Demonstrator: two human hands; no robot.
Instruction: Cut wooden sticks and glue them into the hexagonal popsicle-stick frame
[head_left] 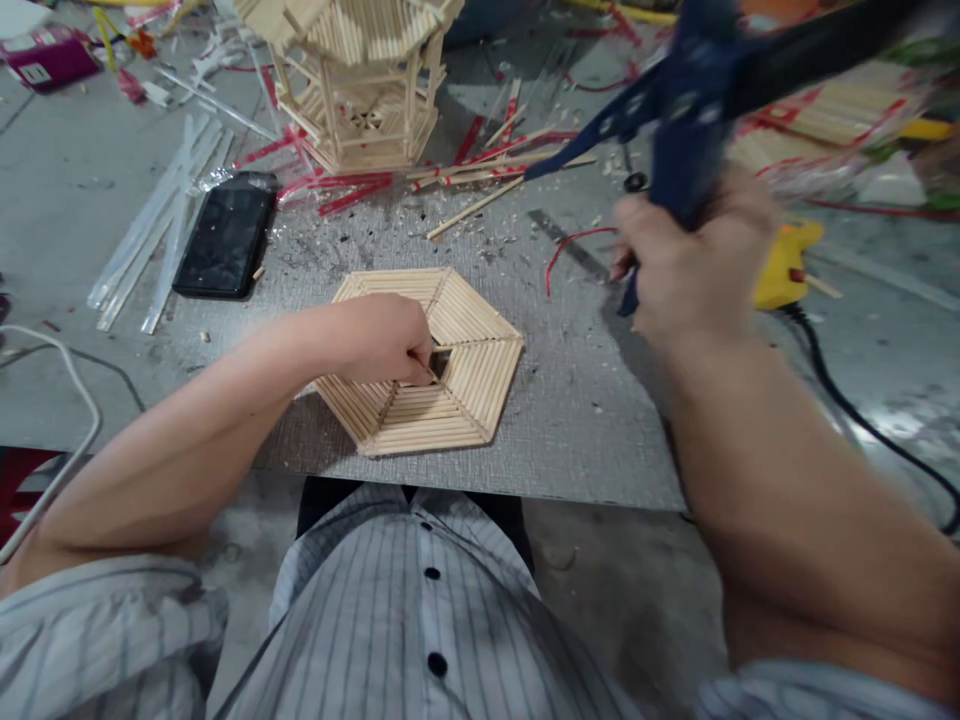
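Note:
A flat panel [480, 390] of pale round sticks, many-sided with a dark hole at its middle, lies on the grey table. Over it is my left hand [390, 340], its fingers pinched together at the edge of the hole. A thin stick [444, 349] shows beside the fingertips; whether they hold it or another small piece is hidden. My right hand [686, 255] is raised to the right, wrapped round a blue shears-like hand tool [686, 130] with rivets and a small spring. The tool is blurred, and its dark end reaches toward the upper right.
Behind the panel stands a stick-built pavilion model [360, 100] among loose sticks [480, 205] and red-marked wrappers. A black phone [227, 235] and clear glue sticks [161, 215] lie left. A yellow corded tool [784, 265] lies right. The table's front edge [465, 484] is near my shirt.

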